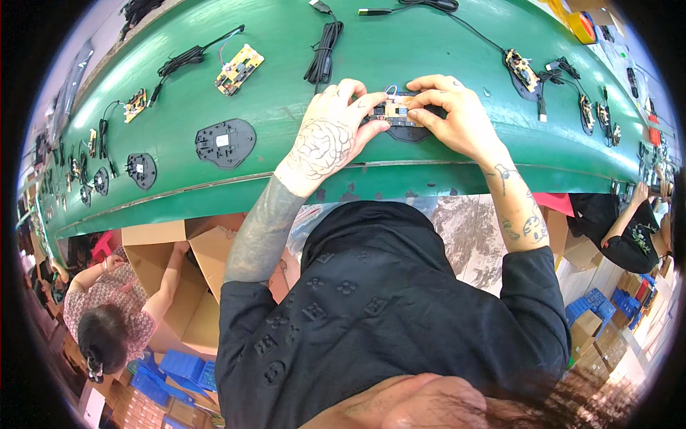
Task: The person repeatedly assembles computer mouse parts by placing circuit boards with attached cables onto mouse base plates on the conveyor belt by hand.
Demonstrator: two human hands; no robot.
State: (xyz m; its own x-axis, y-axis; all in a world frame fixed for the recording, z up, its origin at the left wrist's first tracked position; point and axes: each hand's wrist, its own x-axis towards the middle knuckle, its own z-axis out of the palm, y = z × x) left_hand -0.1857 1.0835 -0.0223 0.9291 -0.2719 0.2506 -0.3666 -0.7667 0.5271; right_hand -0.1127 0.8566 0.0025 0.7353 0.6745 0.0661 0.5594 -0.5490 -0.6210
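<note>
Both my hands meet over a black plastic mouse base (409,134) on the green belt. On that base sits a small tan circuit board (395,109) with dark parts and a thin pale wire looping at its top. My left hand (330,129) pinches the board's left side between thumb and fingers. From the right, my right hand (455,118) grips its other side with thumb and fingertips. Parts of the base are hidden under my fingers. A bundled black cable (325,57) with a plug lies just beyond my left hand.
Another mouse base (226,142) lies left of my hands, with a loose circuit board (239,70) and coiled cable (181,61) beyond. At right, a board sits on a base (522,74). A person (107,322) reaches into a cardboard box (161,272) at lower left.
</note>
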